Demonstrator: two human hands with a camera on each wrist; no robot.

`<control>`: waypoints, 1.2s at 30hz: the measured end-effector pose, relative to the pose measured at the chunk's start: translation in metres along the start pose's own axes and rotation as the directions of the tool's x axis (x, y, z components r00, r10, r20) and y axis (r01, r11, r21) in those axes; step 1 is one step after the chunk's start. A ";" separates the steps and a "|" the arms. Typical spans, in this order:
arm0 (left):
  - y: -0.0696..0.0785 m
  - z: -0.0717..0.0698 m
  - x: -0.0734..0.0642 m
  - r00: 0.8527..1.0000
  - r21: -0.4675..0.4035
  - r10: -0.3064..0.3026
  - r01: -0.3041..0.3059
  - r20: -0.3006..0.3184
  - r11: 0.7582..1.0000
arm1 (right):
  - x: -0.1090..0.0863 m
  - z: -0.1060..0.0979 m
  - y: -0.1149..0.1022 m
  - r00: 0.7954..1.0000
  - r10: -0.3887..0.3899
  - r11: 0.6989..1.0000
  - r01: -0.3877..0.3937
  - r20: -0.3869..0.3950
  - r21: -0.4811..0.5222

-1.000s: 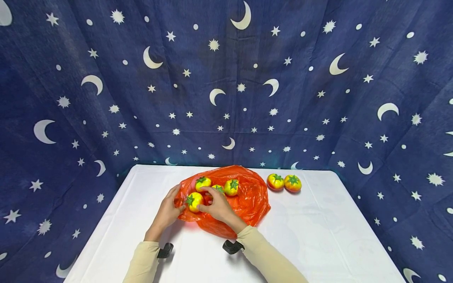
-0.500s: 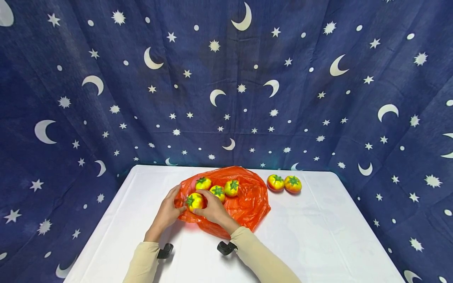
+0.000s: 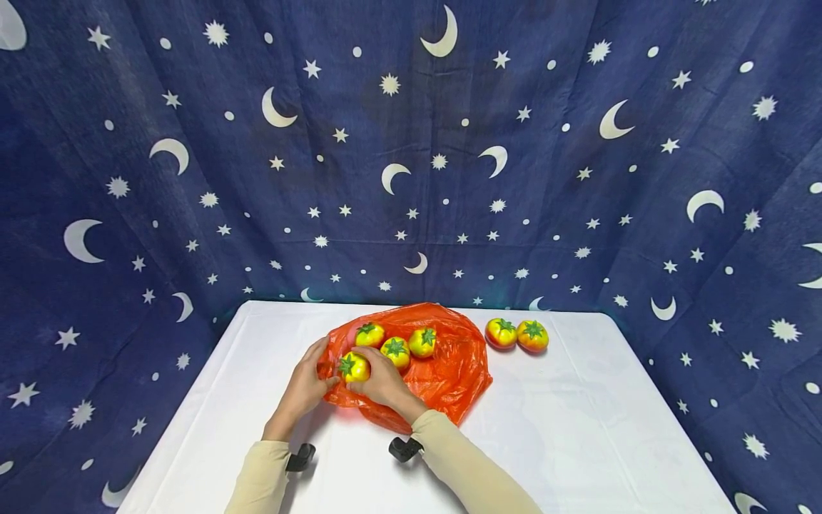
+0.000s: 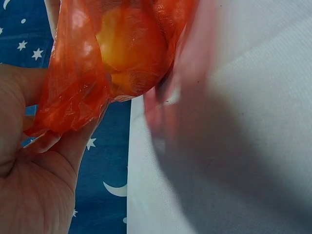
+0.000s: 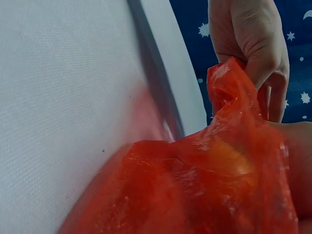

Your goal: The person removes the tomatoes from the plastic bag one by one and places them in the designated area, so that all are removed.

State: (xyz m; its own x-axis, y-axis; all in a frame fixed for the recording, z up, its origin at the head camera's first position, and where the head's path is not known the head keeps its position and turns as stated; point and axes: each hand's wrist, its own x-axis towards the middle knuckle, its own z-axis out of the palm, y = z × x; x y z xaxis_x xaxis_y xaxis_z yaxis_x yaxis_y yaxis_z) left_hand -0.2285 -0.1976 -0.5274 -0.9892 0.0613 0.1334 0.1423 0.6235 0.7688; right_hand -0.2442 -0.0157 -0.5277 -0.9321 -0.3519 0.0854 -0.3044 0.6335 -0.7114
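A red plastic bag [image 3: 452, 357] lies spread on the table with its mouth toward the left. My left hand [image 3: 308, 378] pinches the rim of that mouth; in the left wrist view, thumb and fingers [image 4: 41, 170] close on the thin red film. My right hand [image 3: 385, 378] reaches over the bag and holds a yellow-red tomato [image 3: 355, 367] with a green star-shaped top, thumb in front and fingers behind. Beyond it in the bag sit three more tomatoes: one at the back [image 3: 369, 334], one in the middle [image 3: 395, 350] and one on the right [image 3: 422, 343].
Two tomatoes stand side by side right of the bag, a left one [image 3: 501, 333] and a right one [image 3: 533, 335]. White cloth covers the table [image 3: 578, 428]. A dark blue curtain [image 3: 359, 178] with moons and stars hangs behind it and at both sides.
My right hand has shifted left and closed in round the front tomato, uncovering the middle one. My left hand keeps its place on the bag's rim.
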 end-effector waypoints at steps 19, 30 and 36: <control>-0.001 0.000 0.000 1.000 0.021 -0.016 0.016 0.005 1.000 | 0.003 0.013 0.005 0.999 0.043 0.999 -0.043 -0.012 -0.023; 0.000 0.000 0.000 1.000 0.018 0.000 0.000 -0.004 1.000 | 0.001 0.005 0.001 0.996 0.071 0.994 -0.066 -0.053 0.082; -0.001 0.000 -0.002 1.000 0.020 -0.010 0.010 0.000 1.000 | -0.003 -0.004 -0.001 0.994 0.075 0.992 -0.066 -0.076 0.108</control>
State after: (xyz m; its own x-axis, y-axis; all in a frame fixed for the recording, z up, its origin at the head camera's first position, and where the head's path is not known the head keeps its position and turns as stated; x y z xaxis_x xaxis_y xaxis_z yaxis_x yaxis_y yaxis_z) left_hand -0.2266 -0.1988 -0.5286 -0.9905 0.0549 0.1259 0.1318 0.6394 0.7575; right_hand -0.2414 -0.0125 -0.5249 -0.9646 -0.2498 0.0850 -0.2189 0.5773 -0.7867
